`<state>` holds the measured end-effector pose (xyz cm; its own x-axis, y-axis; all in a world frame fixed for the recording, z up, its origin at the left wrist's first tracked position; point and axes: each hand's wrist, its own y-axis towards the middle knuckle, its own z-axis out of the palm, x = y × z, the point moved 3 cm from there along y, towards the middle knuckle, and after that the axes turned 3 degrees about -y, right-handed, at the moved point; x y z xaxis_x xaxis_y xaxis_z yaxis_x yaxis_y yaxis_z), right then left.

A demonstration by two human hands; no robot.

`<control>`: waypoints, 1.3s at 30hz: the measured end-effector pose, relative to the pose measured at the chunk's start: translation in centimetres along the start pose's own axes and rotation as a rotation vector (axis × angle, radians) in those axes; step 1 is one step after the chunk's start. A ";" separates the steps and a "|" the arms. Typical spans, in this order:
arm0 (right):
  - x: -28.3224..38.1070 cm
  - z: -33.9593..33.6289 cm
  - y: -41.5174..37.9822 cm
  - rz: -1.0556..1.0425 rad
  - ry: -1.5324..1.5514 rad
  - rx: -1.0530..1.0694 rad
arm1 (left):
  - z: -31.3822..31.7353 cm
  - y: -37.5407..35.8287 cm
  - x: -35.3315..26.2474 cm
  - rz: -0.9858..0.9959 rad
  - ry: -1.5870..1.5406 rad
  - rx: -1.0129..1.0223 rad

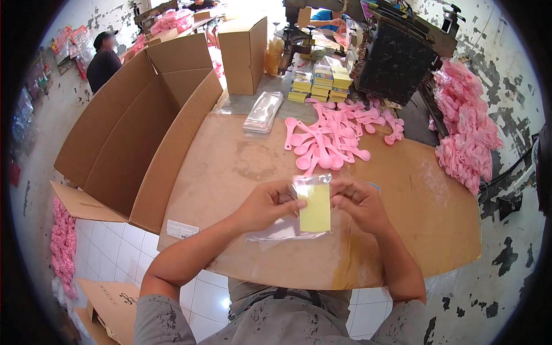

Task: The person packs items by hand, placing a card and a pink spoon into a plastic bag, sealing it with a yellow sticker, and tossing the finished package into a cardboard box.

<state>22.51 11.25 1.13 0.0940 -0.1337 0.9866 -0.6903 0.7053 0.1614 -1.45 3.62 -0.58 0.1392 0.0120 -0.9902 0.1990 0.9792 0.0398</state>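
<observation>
Between my hands is a clear plastic bag (313, 180) with a pale yellow card (316, 215) showing in it. My left hand (267, 206) pinches the bag's left side, thumb over the card. On the other side, my right hand (362, 204) has its fingers closed at the bag's upper right edge. More clear bags (276, 233) lie flat on the cardboard below. Just beyond the bag spreads a pile of pink measuring spoons (325, 138). A small blue edge peeks out behind my right hand; what it belongs to is hidden.
A large open carton (129, 115) stands on the left. Behind the spoons are a stack of clear bags (263, 112), stacked cards (322, 80) and a black machine box (394, 57). Bagged pink items (466, 121) heap at right. A person (104, 62) is at far left; others work behind.
</observation>
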 end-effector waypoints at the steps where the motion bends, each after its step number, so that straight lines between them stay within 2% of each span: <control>1: 0.3 -0.8 0.0 -0.014 -0.083 -0.044 | -0.7 0.0 -0.5 -0.010 0.023 -0.048; 3: 1.7 -3.1 0.1 -0.043 -0.249 -0.130 | -4.4 0.3 -1.1 0.299 -0.014 -0.454; 5: 3.3 -5.5 0.2 -0.033 -0.507 -0.159 | -5.5 -0.1 -6.2 0.606 -0.703 -0.610; 8: 3.3 -7.9 -0.5 -0.073 -0.934 -0.210 | -7.4 1.2 -3.6 0.595 -0.499 -0.662; 9: 3.0 -8.5 -0.7 -0.099 -1.087 -0.220 | -7.1 1.6 -2.5 0.438 -0.247 -0.621; 11: 1.6 -9.8 -1.5 -0.070 -1.160 -0.200 | -5.2 1.8 0.0 0.112 0.243 -0.520; 14: 1.1 -10.2 -1.4 0.052 -1.104 -0.095 | -2.5 1.1 0.3 0.316 0.969 -0.220; 17: 1.1 -10.2 -1.3 0.123 -0.976 -0.095 | -0.8 1.0 0.5 0.435 1.082 -0.192; 21: 1.1 -10.1 -1.2 0.143 -0.889 -0.144 | -1.2 1.2 1.5 0.307 0.952 -0.104; 23: 0.8 -10.1 -1.2 0.064 -0.913 -0.180 | -1.3 1.2 1.4 0.287 0.909 -0.114; 27: 0.7 -10.8 -1.2 0.054 -0.933 -0.217 | -0.5 0.7 0.2 0.368 0.960 -0.080; 30: 1.2 -10.6 -1.4 0.083 -0.843 -0.197 | -0.5 0.9 0.9 0.381 0.963 -0.058; 33: 1.3 -8.6 -1.6 0.120 -0.574 -0.285 | -0.5 0.9 1.1 0.329 0.876 -0.048; 35: 0.5 -6.3 -1.5 0.052 -0.465 -0.274 | -0.2 0.8 0.7 0.315 0.829 -0.059; 36: 0.3 -5.5 -1.5 0.018 -0.411 -0.270 | -0.3 0.8 1.3 0.264 0.672 -0.062; 39: 0.8 -3.7 -0.9 -0.047 -0.835 -0.105 | -0.5 1.0 2.8 0.099 0.228 -0.041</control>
<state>25.86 13.10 1.86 -0.4694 -0.6062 0.6420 -0.6244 0.7420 0.2441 -1.38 4.73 -3.34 -0.0669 0.1488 -0.9866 0.1547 0.9784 0.1370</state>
